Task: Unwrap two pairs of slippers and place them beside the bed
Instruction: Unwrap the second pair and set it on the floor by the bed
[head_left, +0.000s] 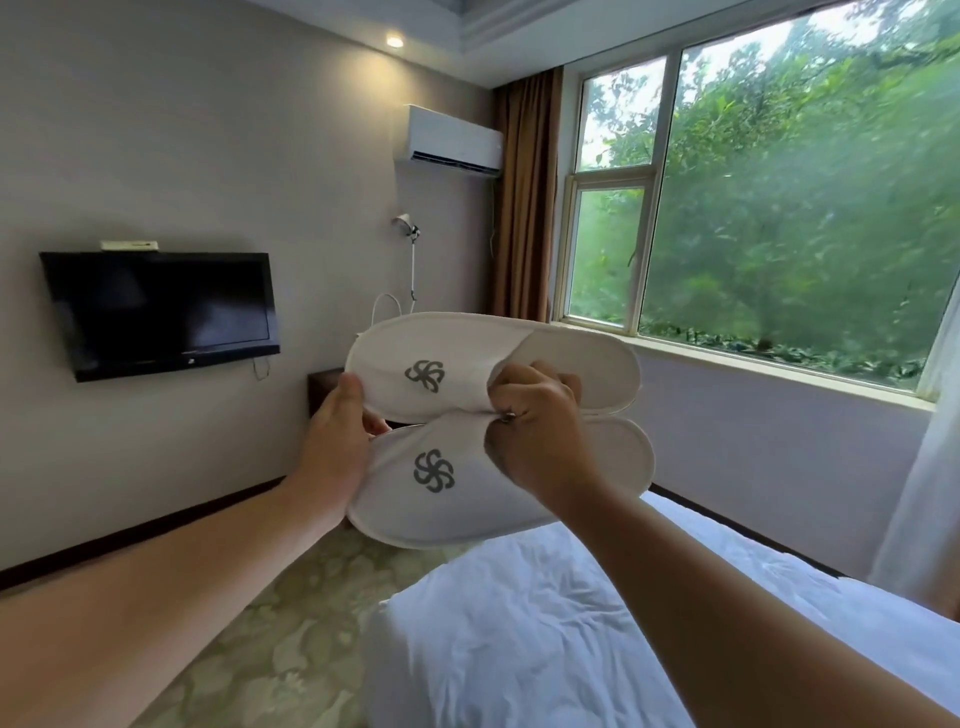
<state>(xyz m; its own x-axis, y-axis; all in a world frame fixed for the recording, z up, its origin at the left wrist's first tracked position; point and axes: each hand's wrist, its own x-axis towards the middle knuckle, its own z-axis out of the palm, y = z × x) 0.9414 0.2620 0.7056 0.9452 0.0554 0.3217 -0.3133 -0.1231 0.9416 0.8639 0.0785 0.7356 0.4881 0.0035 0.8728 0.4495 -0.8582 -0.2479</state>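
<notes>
While held up above the bed (519, 623), the slippers (441, 415) were gripped by both hands: left hand (337, 431) at the toes, right hand (540, 431) pinching the uppers. Judged light, soft; best held by the sole edges.

- The upper slipper (467, 358) I'm holding looks like soft matt white cloth, with a stitched rim and a grey printed logo.
- The lower slipper (467, 483) shows the same matt fabric.
- The bed sheet (545, 623) reads as white cloth, creased.
- The television (161, 312) screen is glossy black.
- The curtain (524, 208) is matt brown cloth.
- The air conditioner (449, 137) looks like smooth white plastic.
</notes>
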